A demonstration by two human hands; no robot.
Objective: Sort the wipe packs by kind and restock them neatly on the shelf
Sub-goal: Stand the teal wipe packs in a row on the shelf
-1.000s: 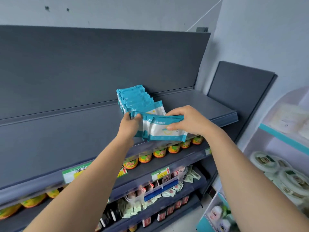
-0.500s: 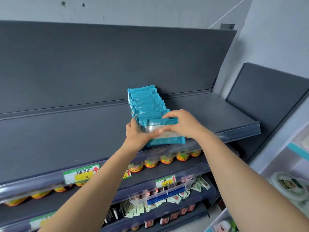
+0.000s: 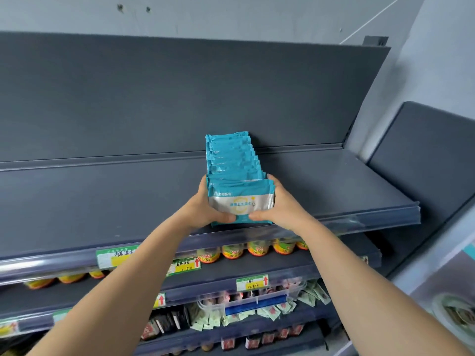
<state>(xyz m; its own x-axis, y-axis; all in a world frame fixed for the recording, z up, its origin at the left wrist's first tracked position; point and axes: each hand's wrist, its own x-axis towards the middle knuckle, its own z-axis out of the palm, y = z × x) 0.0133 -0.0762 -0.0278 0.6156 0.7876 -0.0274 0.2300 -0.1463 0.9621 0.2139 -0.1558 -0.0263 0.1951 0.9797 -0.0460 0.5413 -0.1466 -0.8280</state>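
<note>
Row of teal packs (image 3: 229, 160) standing upright on top shelf (image 3: 102, 201), mid-width, from back wall to just short of front edge. Front end of row clasped from both sides: left hand (image 3: 205, 209) and right hand (image 3: 280, 206) curled round it, thumbs on lower face of foremost pack. Jars (image 3: 232, 251) on shelf below.

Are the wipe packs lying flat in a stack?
No, the wipe packs stand on edge in a front-to-back row on the shelf, left hand and right hand gripping its front end.
</note>
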